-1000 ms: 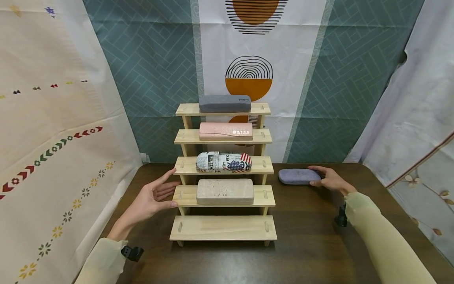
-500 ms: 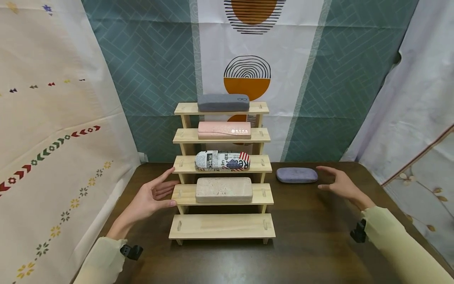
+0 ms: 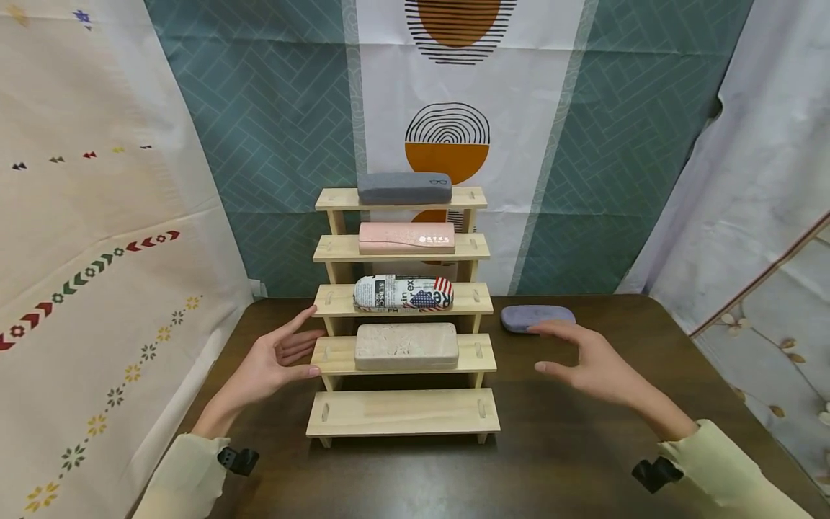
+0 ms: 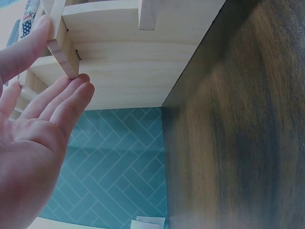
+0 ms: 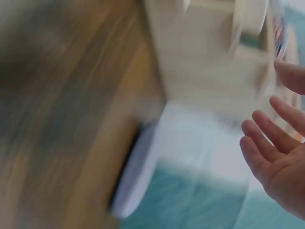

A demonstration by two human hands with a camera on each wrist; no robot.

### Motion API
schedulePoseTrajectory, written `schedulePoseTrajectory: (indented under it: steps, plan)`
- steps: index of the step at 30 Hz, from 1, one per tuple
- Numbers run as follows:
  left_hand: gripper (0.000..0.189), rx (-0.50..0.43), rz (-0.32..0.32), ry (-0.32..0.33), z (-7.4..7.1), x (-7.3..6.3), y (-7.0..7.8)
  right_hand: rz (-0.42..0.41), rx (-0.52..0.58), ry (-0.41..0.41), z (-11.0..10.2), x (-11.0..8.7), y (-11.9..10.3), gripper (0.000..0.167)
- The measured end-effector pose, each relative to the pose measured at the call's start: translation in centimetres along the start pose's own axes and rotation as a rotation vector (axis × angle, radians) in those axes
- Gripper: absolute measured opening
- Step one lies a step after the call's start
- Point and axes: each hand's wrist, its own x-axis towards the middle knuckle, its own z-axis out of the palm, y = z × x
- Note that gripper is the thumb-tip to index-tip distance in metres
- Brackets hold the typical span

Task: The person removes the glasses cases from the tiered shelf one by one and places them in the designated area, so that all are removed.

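My left hand [image 3: 269, 364] is at the left side of the stepped wooden display rack [image 3: 402, 412]. Its fingers are fairly straight, with fingertips right at the board ends; the left wrist view shows them against a shelf end. My right hand [image 3: 599, 364] is right of the rack with thumb and fingers spread and nothing between them. Behind it a purple glasses case [image 3: 534, 315] lies on the table, partly overlapped by the fingers. On the rack sit a beige case [image 3: 406, 346], a newsprint-and-flag patterned case [image 3: 403, 293], a pink case [image 3: 406, 238] and a grey-blue case [image 3: 405, 188].
The rack's lowest shelf bears no case. A dark wooden table [image 3: 402, 479] lies underneath. Teal-and-white patterned cloth [image 3: 285, 144] hangs behind, with pale cloth [image 3: 97, 288] on the left and white flowered cloth [image 3: 772, 317] on the right. The right wrist view is blurred.
My right hand lets go of the purple glasses case, draws back from it, then moves left toward the rack. The case stays on the table. My left hand keeps its place.
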Motion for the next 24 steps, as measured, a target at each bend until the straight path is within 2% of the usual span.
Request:
schedulePoseTrajectory:
  steps: [4, 9, 19, 24]
  plan:
    - [0.103, -0.007, -0.003, 0.006, 0.0, 0.0, 0.0, -0.046, 0.016, 0.0, 1.4, 0.6, -3.0, 0.052]
    - [0.103, -0.003, 0.007, 0.004, 0.0, 0.0, 0.0, -0.059, 0.044, -0.019, 2.8, 1.6, -5.1, 0.057]
    - [0.102, -0.013, 0.013, 0.002, 0.1, 0.0, 0.0, -0.052, 0.081, -0.1, 5.7, 4.0, -6.3, 0.066]
    - [0.102, -0.008, 0.014, 0.006, 0.0, -0.1, 0.1, -0.033, 0.101, -0.097, 7.1, 5.0, -6.3, 0.069]
